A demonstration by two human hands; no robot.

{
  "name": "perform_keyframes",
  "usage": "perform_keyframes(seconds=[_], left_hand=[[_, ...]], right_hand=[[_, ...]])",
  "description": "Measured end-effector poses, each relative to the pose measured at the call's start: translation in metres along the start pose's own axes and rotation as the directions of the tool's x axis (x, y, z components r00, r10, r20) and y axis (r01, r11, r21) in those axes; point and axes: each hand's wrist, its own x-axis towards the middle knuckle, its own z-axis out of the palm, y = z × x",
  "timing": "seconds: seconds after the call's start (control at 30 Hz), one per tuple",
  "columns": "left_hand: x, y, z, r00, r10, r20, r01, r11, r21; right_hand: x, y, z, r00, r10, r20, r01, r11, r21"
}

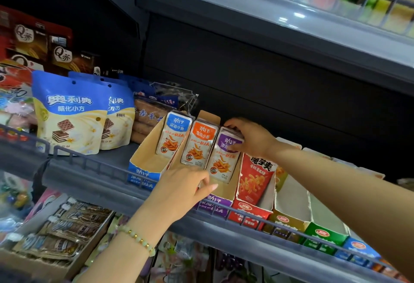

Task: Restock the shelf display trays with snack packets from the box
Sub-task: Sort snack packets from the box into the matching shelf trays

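Observation:
Three cardboard display trays stand side by side on the middle shelf. The blue tray [143, 159] holds blue-topped fish snack packets [173, 136]. Beside it is a stack of orange-topped packets [198, 146]. The purple tray [216, 202] holds purple-topped packets [224, 159]. My right hand [248, 137] grips the top of the purple stack from behind, thumb on the front. My left hand [186, 186] rests with straight fingers on the front of the orange and purple trays. The supply box is out of view.
Red snack packets [255, 177] fill a red tray to the right, followed by yellow [286, 222], green [324, 235] and blue trays. Blue wafer bags [69, 112] stand at the left. A wire rail [107, 168] runs along the shelf front. Another shelf hangs above, more packets lie below.

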Motion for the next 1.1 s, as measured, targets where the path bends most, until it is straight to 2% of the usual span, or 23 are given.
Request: perform_keyframes(seconds=[0.2,0.37,0.47,0.63,0.73,0.8,0.87,1.0,1.1], left_hand=[[-0.03,0.026,-0.017,1.0,-0.018,0.015,0.018,1.0,0.018],[-0.083,0.052,-0.017,0.971,-0.086,0.221,0.101,0.993,-0.058],[-0.12,0.062,-0.008,0.927,-0.161,0.339,0.2,0.976,-0.083],[-0.172,0.074,0.023,0.859,-0.155,0.488,0.251,0.958,-0.137],[-0.19,0.078,0.038,0.842,-0.186,0.506,0.304,0.939,-0.161],[-0.196,0.08,0.045,0.851,-0.19,0.49,0.312,0.933,-0.181],[-0.2,0.081,0.05,0.866,-0.191,0.461,0.304,0.935,-0.183],[-0.202,0.079,0.055,0.896,-0.192,0.4,0.286,0.939,-0.189],[-0.201,0.08,0.059,0.939,-0.166,0.301,0.229,0.956,-0.186]], right_hand=[[-0.054,-0.002,-0.022,0.999,0.015,-0.032,-0.007,0.971,0.238],[-0.129,0.001,-0.024,1.0,0.027,0.012,-0.029,0.92,0.391],[-0.18,0.001,-0.005,0.997,0.014,0.071,-0.051,0.84,0.54],[-0.269,-0.009,0.061,0.973,0.053,0.224,-0.207,0.631,0.748],[-0.319,-0.017,0.113,0.902,0.056,0.428,-0.378,0.582,0.72],[-0.343,-0.02,0.148,0.843,0.059,0.534,-0.453,0.614,0.647],[-0.355,-0.023,0.178,0.809,0.1,0.579,-0.509,0.611,0.606],[-0.351,-0.038,0.211,0.706,0.198,0.681,-0.67,0.499,0.55],[-0.341,-0.042,0.22,0.685,0.24,0.688,-0.712,0.422,0.561]])
